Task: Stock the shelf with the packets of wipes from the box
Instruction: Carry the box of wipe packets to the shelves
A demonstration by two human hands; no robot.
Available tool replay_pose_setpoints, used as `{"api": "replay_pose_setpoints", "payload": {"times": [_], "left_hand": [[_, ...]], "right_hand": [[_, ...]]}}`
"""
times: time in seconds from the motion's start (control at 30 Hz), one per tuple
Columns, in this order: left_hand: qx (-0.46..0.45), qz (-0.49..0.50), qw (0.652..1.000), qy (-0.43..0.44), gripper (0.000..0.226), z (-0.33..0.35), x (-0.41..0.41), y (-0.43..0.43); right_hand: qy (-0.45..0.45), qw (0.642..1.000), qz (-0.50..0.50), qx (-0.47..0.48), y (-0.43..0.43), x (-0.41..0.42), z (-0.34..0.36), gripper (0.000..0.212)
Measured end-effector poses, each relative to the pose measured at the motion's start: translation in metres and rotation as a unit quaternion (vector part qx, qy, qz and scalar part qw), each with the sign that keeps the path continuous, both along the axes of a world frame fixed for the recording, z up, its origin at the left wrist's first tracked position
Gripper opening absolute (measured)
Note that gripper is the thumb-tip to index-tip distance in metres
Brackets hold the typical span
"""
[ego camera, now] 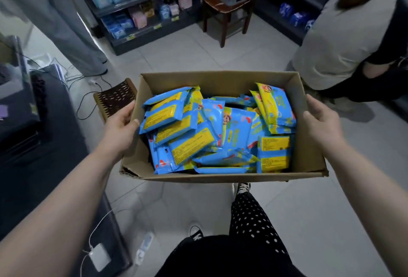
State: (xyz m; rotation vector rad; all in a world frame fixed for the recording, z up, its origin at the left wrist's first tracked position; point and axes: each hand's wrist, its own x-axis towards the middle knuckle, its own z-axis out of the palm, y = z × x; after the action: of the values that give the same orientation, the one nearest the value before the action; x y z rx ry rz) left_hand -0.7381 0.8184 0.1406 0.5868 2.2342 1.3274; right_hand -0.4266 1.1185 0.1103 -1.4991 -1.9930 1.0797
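An open cardboard box (223, 82) is carried at waist height in the middle of the head view. Several blue and yellow packets of wipes (212, 135) lie piled loosely inside it. My left hand (122, 122) grips the box's left wall, thumb hooked over the rim. My right hand (320, 119) grips the right wall the same way. A dark shelf (141, 2) with blue and pink packets stands ahead at the upper left.
A wooden chair (225, 9) with a grey basket on it stands between two shelves. A person in a light top (340, 40) crouches at the right. Another person's grey trousers (66, 22) are at the left. A dark counter (44, 144), cables and a woven stool (114, 97) lie to my left.
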Motion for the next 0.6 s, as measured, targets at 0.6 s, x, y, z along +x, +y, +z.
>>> {"api": "replay_pose_setpoints", "payload": {"times": [0.6], "left_hand": [[-0.008, 0.061, 0.998, 0.011, 0.062, 0.003, -0.021, 0.209]], "right_hand": [[0.012, 0.995, 0.097, 0.022, 0.256, -0.058, 0.021, 0.047]]}}
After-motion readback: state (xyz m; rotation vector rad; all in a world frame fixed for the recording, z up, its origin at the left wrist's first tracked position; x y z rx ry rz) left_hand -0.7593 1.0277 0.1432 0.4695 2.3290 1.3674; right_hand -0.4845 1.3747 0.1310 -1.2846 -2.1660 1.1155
